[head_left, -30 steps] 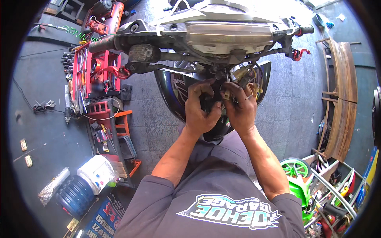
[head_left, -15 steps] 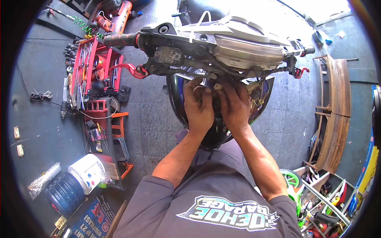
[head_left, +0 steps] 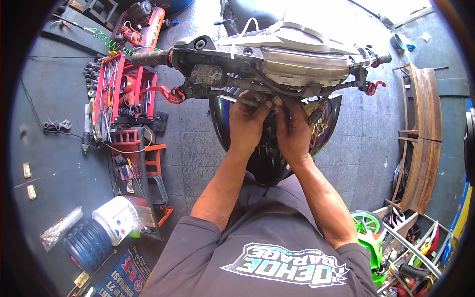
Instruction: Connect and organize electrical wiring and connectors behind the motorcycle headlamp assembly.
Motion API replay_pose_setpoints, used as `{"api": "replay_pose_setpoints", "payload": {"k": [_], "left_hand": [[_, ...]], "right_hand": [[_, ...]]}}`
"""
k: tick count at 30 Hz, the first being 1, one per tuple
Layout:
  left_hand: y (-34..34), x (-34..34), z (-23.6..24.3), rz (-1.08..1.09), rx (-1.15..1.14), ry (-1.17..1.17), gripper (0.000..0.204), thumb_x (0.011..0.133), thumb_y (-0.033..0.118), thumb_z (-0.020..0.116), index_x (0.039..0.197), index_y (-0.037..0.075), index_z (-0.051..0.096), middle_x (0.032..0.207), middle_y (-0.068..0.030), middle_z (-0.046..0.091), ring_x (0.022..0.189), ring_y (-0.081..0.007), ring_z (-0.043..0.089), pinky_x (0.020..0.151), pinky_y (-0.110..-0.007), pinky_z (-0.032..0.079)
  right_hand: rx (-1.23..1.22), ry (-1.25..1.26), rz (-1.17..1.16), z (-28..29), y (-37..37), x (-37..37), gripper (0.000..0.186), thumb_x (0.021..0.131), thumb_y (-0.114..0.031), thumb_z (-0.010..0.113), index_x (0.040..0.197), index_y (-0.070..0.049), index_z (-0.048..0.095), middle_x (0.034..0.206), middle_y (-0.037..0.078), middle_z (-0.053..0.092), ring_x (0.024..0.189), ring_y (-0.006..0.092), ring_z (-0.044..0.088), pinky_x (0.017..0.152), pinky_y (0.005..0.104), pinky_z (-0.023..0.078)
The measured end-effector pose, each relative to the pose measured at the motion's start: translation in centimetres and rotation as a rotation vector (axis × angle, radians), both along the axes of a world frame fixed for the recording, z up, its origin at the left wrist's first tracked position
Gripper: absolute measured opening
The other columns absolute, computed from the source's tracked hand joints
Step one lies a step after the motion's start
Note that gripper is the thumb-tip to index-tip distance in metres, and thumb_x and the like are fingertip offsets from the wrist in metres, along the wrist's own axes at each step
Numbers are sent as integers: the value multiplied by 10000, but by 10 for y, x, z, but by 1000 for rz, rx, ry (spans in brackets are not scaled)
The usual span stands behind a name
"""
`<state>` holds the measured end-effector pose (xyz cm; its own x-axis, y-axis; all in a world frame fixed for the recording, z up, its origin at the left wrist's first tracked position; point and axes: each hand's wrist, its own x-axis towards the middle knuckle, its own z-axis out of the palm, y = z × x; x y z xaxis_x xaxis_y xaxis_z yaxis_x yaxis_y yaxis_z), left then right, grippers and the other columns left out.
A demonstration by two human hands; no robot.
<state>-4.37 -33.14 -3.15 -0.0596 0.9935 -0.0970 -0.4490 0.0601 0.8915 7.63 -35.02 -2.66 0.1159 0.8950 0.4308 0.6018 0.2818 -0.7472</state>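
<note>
A motorcycle's handlebar assembly [head_left: 208, 74] with a clear-fronted instrument panel [head_left: 304, 67] spans the upper middle. Below it is a glossy black front panel [head_left: 264, 166], its inner side facing up. Both my hands reach in between the two. My right hand [head_left: 293, 131] has a small pale wire connector [head_left: 277, 100] at its fingertips. Close beside it, my left hand [head_left: 246, 123] is closed, thumb bent in toward that connector; what its fingers grip is partly hidden under the bar. Yellowish wires [head_left: 316, 110] hang to the right of my right hand.
At left stand a red tool rack [head_left: 111, 91], a red air compressor [head_left: 148, 29] and a blue water jug [head_left: 88, 243]. A wooden bench [head_left: 420, 138] is at the right, above a rack of parts [head_left: 410, 247]. Red levers [head_left: 166, 93] jut from the handlebar.
My left thumb has shifted right, nearer the connector. The pale connector now sits slightly higher and to the right between my hands. The whole view has tilted a little.
</note>
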Motion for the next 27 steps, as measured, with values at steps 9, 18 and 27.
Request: {"api": "replay_pose_setpoints", "payload": {"k": [9, 18, 27], "left_hand": [[-9, 7, -6, 146, -37, 75, 105, 921, 31, 655, 986, -52, 656, 911, -70, 712, 825, -102, 640, 759, -253, 508], [-7, -3, -4, 11, -91, 318, 127, 888, 72, 711, 959, -18, 658, 889, -62, 705, 802, -98, 610, 725, -264, 485], [-5, 2, -10, 98, -20, 332, 137, 890, 114, 720, 902, -16, 680, 818, -65, 706, 748, -113, 607, 699, -275, 480]], "right_hand": [[-57, 101, 34, -1, -3, 2, 318, 898, -31, 630, 1216, -43, 623, 1134, 187, 677, 1028, 400, 658, 872, 434, 525], [-159, 325, -18, 5, -6, -7, 275, 953, -66, 621, 1225, -33, 605, 1079, 145, 682, 939, 225, 672, 832, 337, 526], [-424, 389, 40, 29, -15, 4, 281, 950, -45, 621, 1227, -8, 603, 1048, 141, 675, 980, 171, 644, 882, 312, 506]]}}
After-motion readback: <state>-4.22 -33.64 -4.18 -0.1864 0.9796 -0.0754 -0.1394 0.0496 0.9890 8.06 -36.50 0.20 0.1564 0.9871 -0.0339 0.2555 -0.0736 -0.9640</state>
